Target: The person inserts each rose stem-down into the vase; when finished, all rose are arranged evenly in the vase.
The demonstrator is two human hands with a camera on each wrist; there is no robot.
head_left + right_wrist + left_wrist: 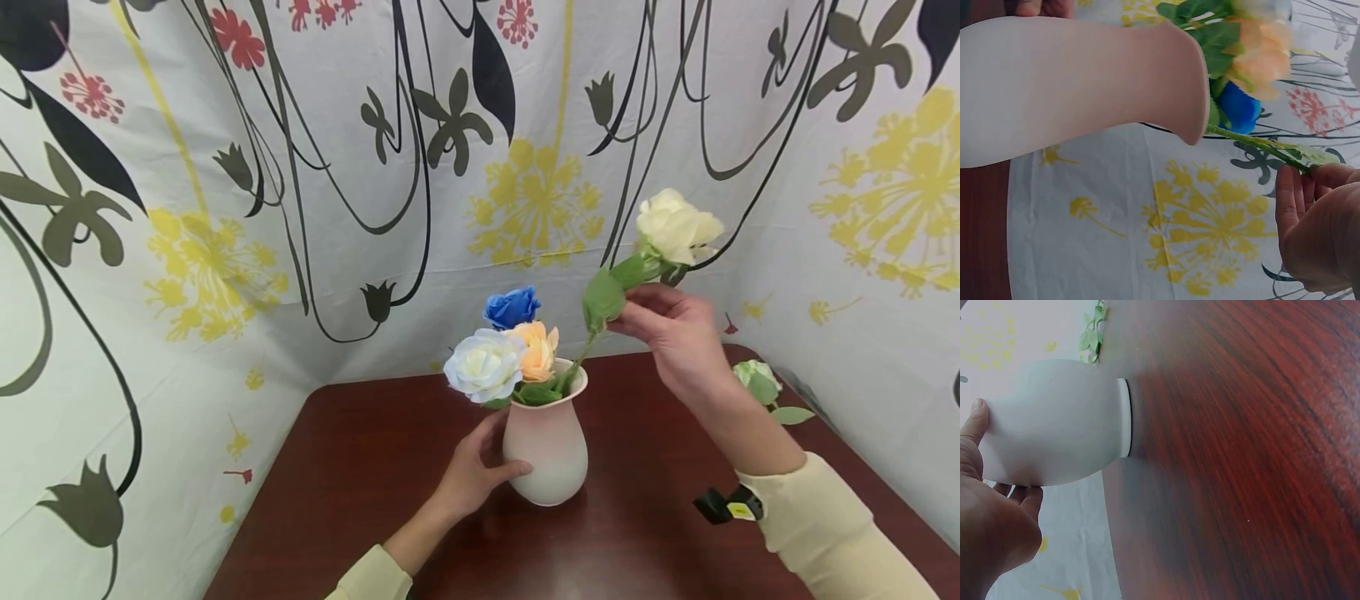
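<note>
A white vase stands upright on the table, holding a pale blue-white rose, a peach rose and a blue rose. My left hand grips the vase's left side, thumb across its front; in the left wrist view the fingers curl round the body. Above and right of the rim, my right hand pinches the stem of a cream-white rose just below its bloom. That rose leans to the right, and the lower end of its green stem is inside the vase mouth, hidden by the rim.
Another pale rose with green leaves lies at the table's right edge, beyond my right forearm. The dark red-brown table meets a flower-printed cloth at the back and sides. A black strap device sits at my right sleeve.
</note>
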